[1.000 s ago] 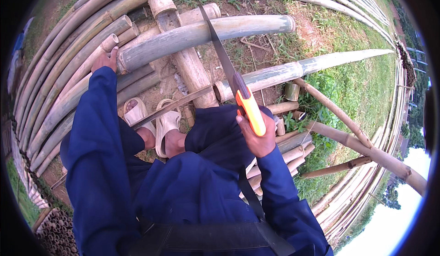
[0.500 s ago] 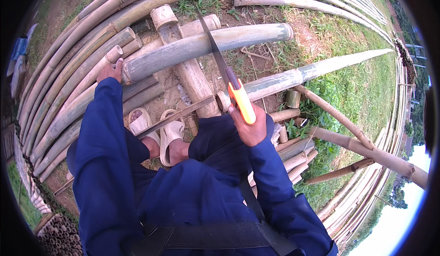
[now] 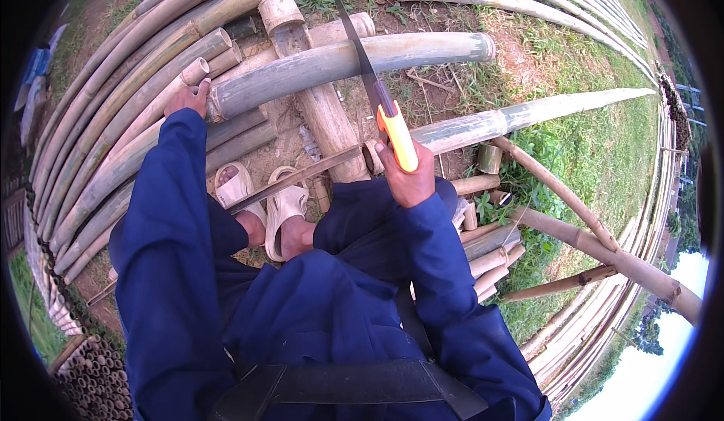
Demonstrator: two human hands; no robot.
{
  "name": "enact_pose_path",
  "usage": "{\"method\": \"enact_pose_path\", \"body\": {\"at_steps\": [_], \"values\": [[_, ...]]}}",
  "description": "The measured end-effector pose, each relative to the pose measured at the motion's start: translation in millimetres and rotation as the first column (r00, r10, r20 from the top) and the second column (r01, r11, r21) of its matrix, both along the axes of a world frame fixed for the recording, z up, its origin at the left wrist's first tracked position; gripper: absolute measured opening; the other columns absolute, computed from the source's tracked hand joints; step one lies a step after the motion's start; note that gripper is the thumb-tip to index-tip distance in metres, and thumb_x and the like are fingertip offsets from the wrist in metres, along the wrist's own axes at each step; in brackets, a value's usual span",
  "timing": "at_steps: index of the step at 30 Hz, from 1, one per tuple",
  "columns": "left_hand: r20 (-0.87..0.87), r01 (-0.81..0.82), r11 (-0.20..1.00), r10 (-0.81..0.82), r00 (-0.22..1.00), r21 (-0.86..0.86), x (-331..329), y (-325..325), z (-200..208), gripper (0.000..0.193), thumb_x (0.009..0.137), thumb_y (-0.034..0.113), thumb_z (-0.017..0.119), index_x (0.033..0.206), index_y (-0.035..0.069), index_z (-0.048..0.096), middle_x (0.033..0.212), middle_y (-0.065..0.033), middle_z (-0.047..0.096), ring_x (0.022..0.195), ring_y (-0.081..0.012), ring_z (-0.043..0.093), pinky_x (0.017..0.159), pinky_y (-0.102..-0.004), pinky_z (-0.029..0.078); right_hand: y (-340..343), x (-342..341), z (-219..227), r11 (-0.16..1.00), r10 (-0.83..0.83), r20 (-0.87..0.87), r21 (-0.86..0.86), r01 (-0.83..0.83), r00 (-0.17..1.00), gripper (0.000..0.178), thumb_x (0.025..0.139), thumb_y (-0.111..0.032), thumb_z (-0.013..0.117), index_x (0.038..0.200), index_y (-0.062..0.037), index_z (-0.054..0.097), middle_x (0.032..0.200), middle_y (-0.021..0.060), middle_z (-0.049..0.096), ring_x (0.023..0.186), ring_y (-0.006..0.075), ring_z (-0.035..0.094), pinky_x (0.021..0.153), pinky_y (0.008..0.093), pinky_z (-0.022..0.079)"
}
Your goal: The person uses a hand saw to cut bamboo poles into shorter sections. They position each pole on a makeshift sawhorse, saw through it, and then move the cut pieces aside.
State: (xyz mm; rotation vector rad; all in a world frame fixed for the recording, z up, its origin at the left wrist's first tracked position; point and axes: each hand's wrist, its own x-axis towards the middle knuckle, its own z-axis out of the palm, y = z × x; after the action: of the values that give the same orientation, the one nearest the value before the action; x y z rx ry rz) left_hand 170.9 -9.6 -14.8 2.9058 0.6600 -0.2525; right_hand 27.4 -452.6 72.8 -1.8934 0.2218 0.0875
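My right hand [image 3: 411, 176] is closed around the yellow-orange handle of a handsaw [image 3: 367, 67]. The saw's dark blade lies across a thick grey-green bamboo pole [image 3: 302, 76], its tip pointing away from me. At the pole's left end, my left hand [image 3: 188, 101] grips it, thumb up; some of its fingers are hidden. Underneath, a stout bamboo log [image 3: 332, 123] props the pole up crosswise. Whether the blade has cut into the pole is too small to tell.
Long bamboo poles [image 3: 113, 112] are stacked on the left. Another long pole [image 3: 520, 112] stretches away to the right, near a propped bamboo frame [image 3: 581, 236]. A narrow dark strip [image 3: 302, 176] crosses above my sandalled feet. Short cut pieces [image 3: 490, 251] lie by my right knee.
My right hand and the saw have moved forward, away from me, along the blade's line. My left hand stays at the pole's end. The whole view has shifted slightly.
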Motion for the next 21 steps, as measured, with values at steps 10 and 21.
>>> {"method": "enact_pose_path", "body": {"at_steps": [10, 21], "values": [[0.000, -0.011, 1.000, 0.011, 1.000, -0.024, 0.7, -7.0, -6.3, 0.071, 0.092, 0.072, 0.049, 0.113, 0.012, 0.079, 0.110, -0.0262, 0.073, 0.109, -0.0420, 0.068, 0.098, -0.0509, 0.050, -14.9, -34.0, 32.9, 0.995, -0.027, -0.096, -0.101, 0.017, 0.995, 0.015, 0.092, -0.008, 0.073, 0.094, 0.0061, 0.069, 0.069, 0.0103, 0.066, 0.064, 0.0122, 0.058, 0.062, 0.0333, 0.050], [0.026, -0.021, 1.000, 0.021, 0.999, 0.001, 3.5, -4.6, 3.6, 0.071, 0.093, 0.073, 0.048, 0.113, 0.012, 0.079, 0.112, -0.0241, 0.073, 0.109, -0.0409, 0.068, 0.099, -0.0510, 0.049, -39.7, -126.9, 101.4, 0.999, -0.037, -0.259, 0.021, 0.044, 0.965, 0.039, 0.092, -0.001, 0.071, 0.129, 0.0076, 0.065, 0.102, 0.0123, 0.075, 0.097, 0.0143, 0.070, 0.088, 0.0284, 0.053]]}}
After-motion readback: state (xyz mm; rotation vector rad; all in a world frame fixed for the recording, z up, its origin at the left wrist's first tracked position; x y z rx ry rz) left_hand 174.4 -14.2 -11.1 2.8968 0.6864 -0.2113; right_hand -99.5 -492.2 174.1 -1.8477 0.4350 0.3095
